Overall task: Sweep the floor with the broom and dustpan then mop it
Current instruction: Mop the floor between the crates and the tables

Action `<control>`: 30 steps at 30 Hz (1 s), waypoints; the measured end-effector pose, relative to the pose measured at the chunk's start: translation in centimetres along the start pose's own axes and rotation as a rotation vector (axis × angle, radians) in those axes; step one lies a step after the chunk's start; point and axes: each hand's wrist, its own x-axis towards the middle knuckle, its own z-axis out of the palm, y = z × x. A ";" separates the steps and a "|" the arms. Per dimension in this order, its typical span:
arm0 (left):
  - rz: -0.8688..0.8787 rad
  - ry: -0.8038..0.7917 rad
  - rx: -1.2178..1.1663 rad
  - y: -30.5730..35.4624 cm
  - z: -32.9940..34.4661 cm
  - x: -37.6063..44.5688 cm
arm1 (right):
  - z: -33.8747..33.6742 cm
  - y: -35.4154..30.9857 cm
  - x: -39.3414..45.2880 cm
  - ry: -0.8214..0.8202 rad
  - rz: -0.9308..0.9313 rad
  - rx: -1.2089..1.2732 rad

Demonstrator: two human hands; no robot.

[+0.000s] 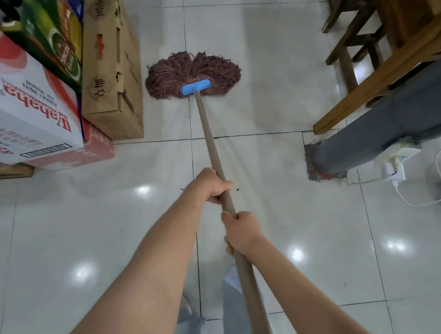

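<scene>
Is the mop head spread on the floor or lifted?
Spread flat: the mop head strands fan out on the tile floor around the blue clamp.

red "Wahaha" upside down on white carton at left of frame, barcode on its lower edge, Chinese characters there too small to read, print on green box upper left blurred

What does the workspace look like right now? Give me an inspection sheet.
Surface: glossy white tile floor, dark specks near the hands.
Job's things: mop head flat on the floor, handle running back to the person; no broom or dustpan seen.
Clutter: stacked boxes left of the mop.
Grip: left hand and right hand both hold the handle.
Cables: white cable from a plug at right.
Surroundings: wooden stools, grey post.
</scene>
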 end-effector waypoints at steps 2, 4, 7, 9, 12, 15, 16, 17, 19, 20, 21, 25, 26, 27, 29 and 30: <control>0.000 0.008 0.010 1.9 -0.6 0.8 | -1.1 -1.8 0.9 -0.015 0.000 0.022; -0.005 0.025 0.022 3.7 -1.0 1.1 | -2.2 -3.3 1.6 -0.025 0.006 0.046; -0.022 0.056 0.056 6.1 -1.0 1.1 | -3.8 -4.9 2.4 -0.044 0.012 0.047; -0.040 0.075 0.076 7.0 -0.6 1.3 | -4.9 -5.3 2.7 -0.058 0.016 0.040; -0.046 0.079 0.042 7.4 0.4 1.8 | -6.1 -5.0 3.0 -0.072 0.028 0.017; -0.022 0.093 0.003 7.4 1.6 2.2 | -7.2 -4.3 3.2 -0.067 0.004 -0.005; -0.012 0.095 -0.003 7.3 2.0 2.1 | -7.6 -4.0 3.2 -0.059 -0.006 -0.013; -0.007 0.093 -0.009 7.2 2.4 2.1 | -7.8 -3.6 3.2 -0.052 -0.010 -0.014; -0.002 0.089 -0.013 6.5 3.1 1.8 | -7.8 -2.6 2.8 -0.044 -0.011 -0.009; 0.002 0.088 -0.012 5.9 3.3 1.5 | -7.5 -1.9 2.5 -0.040 -0.013 -0.013; 0.006 0.088 -0.008 5.3 3.5 1.3 | -7.1 -1.3 2.2 -0.037 -0.015 -0.020; 0.013 0.076 0.023 2.1 3.4 0.2 | -4.5 1.1 0.5 -0.017 -0.032 -0.041; 0.015 0.071 0.028 1.3 3.3 -0.2 | -3.6 1.7 0.0 -0.008 -0.037 -0.048; 0.018 0.066 0.035 0.4 3.1 -0.7 | -2.7 2.3 -0.5 0.003 -0.040 -0.055; 0.029 0.052 0.053 -1.5 2.8 -1.5 | -0.7 3.4 -1.5 0.031 -0.039 -0.049; 0.034 0.042 0.054 -2.6 2.6 -2.0 | 0.4 4.1 -2.1 0.041 -0.034 -0.026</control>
